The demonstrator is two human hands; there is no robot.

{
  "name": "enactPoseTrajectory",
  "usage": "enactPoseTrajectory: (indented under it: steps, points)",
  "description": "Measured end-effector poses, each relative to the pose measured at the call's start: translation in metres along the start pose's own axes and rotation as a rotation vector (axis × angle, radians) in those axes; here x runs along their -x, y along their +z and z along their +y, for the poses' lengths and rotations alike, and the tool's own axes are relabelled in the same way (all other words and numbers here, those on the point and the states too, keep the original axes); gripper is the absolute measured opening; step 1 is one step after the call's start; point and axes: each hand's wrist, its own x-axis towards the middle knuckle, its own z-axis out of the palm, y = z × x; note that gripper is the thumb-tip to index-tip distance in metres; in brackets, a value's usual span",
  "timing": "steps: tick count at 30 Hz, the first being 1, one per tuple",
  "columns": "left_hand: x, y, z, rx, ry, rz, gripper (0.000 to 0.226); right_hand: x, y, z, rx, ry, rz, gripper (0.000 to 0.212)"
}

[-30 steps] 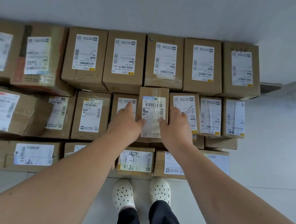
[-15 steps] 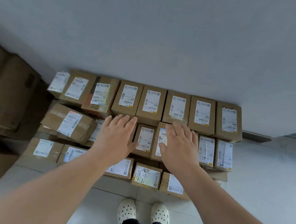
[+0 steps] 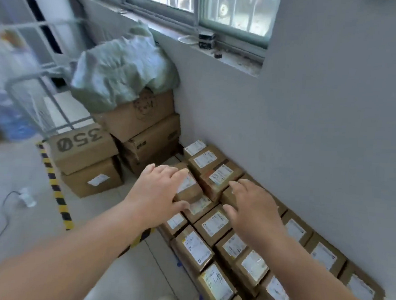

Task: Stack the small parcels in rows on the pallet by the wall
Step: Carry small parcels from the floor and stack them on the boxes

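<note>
A storeroom or parcel depot: labelled cardboard parcels lie in rows along the grey wall, bigger cartons stacked at centre left, hazard-striped floor tape beside them.

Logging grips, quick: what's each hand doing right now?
Left hand: open, fingers spread over a tilted parcel.
Right hand: open, holding nothing.

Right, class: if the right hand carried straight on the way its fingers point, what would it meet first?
Probably the red-taped parcel just ahead of the right hand, in the row by the wall. Depth is unclear: the hand may be above it.
</note>
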Motion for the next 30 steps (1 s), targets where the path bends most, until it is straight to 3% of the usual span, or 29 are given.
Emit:
enactPoseTrajectory:
  steps: [7,14,24,30]
  points:
    - [0.16,-0.044,-0.031,0.013,-0.405,0.096,0.079,0.037,-0.034,-0.101,0.086,-0.402,0.052,0.049]
    - [0.349,-0.058,-0.055,-0.039,-0.776,0.189,0.079,0.112,-0.03,-0.225,0.145,-0.736,-0.003,0.055]
    - [0.668,-0.032,-0.019,-0.009,-1.27,0.176,0.078,0.314,0.05,-0.395,0.185,-1.143,-0.109,0.055]
    - [0.84,-0.016,0.014,0.009,-1.521,0.125,0.063,0.434,0.111,-0.483,0.174,-1.293,-0.222,0.055]
